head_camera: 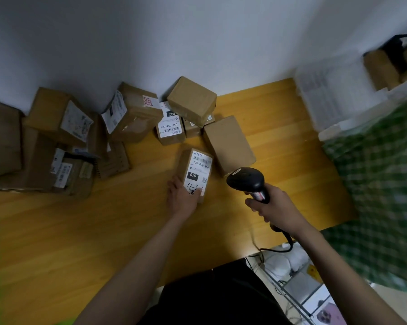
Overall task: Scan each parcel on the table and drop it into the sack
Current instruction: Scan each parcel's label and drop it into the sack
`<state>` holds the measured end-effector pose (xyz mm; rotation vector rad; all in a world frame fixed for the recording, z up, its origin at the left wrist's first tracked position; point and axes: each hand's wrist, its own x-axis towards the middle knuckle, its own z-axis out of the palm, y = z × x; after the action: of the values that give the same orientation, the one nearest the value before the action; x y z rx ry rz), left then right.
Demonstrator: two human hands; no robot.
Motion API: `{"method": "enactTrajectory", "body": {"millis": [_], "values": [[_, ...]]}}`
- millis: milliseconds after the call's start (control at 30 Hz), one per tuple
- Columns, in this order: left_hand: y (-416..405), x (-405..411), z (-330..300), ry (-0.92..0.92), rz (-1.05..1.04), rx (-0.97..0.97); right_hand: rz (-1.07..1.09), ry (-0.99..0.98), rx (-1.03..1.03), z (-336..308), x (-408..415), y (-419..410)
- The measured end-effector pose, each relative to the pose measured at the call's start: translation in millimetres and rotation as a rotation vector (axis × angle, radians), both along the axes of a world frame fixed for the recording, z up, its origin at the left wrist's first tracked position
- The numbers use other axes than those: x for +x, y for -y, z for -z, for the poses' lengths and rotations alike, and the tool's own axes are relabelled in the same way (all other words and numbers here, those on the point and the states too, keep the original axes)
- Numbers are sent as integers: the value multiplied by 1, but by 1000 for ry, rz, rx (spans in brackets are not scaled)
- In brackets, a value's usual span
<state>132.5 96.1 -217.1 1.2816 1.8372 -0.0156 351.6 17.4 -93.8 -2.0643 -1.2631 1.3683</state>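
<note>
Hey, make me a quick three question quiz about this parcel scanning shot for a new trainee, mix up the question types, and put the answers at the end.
1. True or false: the barcode scanner is held in the right hand.
2. Multiple choice: the left hand rests on the near end of the parcel whose label reads A) 032, B) 070, C) 115.
3. Fill in: the checked green sack stands at the table's ____ side.

Key: 1 true; 2 B; 3 right.
</note>
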Motion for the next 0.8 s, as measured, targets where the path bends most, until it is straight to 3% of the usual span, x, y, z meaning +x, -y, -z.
{"method": "enactTrajectory", "body": {"millis": [133,300,400,600,800], "values": [[6,3,1,-57,91,-10,11,-16,16,-1,3,4],[6,-12,4,-42,-31,-93,3,-30,51,-12,6,6],[21,-42,41,-73,-70,-72,-6,-47,86,-24,9,3],[54,-53,-56,208,-313,1,-22,-198,135,-58,6,-8],[66,-60,-114,351,-385,270,-78,-372,184,-101,-15,-14]]}}
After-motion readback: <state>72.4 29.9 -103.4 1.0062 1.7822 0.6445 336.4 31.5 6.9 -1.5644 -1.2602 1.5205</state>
